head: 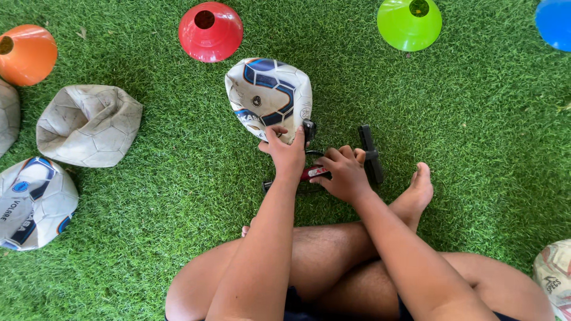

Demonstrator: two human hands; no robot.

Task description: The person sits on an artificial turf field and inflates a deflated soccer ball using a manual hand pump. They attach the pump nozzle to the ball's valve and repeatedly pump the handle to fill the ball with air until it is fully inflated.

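1. Green artificial grass point(476, 148) covers the whole ground; a person sits on it cross-legged, bare legs at the bottom, one bare foot point(416, 193) pointing up just right of the hands.
2. Deflated white ball with blue and black panels point(269, 95) lies on the grass straight ahead, caved in, just above the hands.
3. Crumpled grey-white ball point(89, 125) lies flat at the left, well apart from the hands.
4. Another flat white and blue ball point(35, 202) sits at the lower left edge; a further pale ball is cut off at the far left edge, too little showing to describe.
5. Part of one more ball point(553, 273) shows at the lower right edge.
6. Four cones stand along the top: orange cone point(27, 53) at left, red cone point(210, 32) just above the blue-panelled ball, green cone point(409, 24) right of it, blue cone point(554, 21) in the corner.
7. Hand pump point(315, 173), red and black, lies on the grass under the hands; its black T-handle point(370, 154) sticks out to the right.
8. Left hand point(285, 151) is closed at the lower edge of the blue-panelled ball, fingers touching it; exactly what it pinches I cannot tell.
9. Right hand point(345, 175) is closed around the pump body, just beside the left hand.
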